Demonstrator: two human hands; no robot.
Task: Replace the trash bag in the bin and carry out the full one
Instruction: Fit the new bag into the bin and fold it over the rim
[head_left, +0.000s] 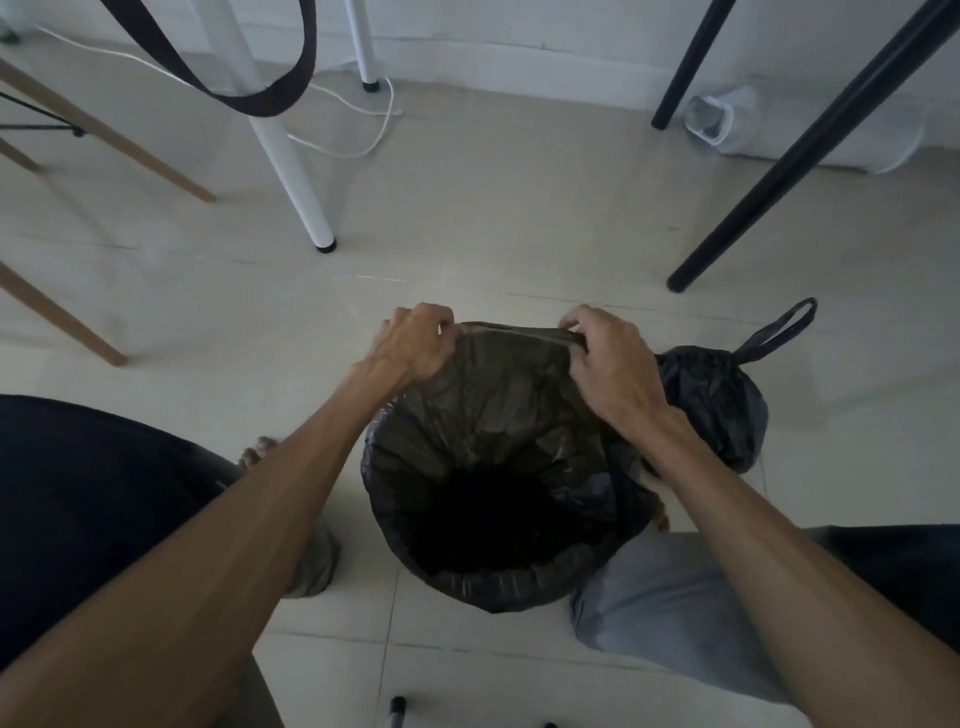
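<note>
A fresh black trash bag (498, 415) lines the round bin (493, 587) on the floor between my knees. Its near edge is folded over the rim, while the far edge is lifted and stretched taut. My left hand (415, 340) pinches that far edge on the left. My right hand (608, 353) pinches it on the right. The full black bag (711, 395), tied shut with a loop handle standing up, sits on the floor just right of the bin, behind my right forearm.
White table legs (291, 156) and a white cable (363, 119) stand ahead. Black legs (779, 171) cross at upper right, wooden chair legs (78, 322) at left. A dark strap (249, 93) hangs at the top. A small clear container (711, 117) lies by the wall.
</note>
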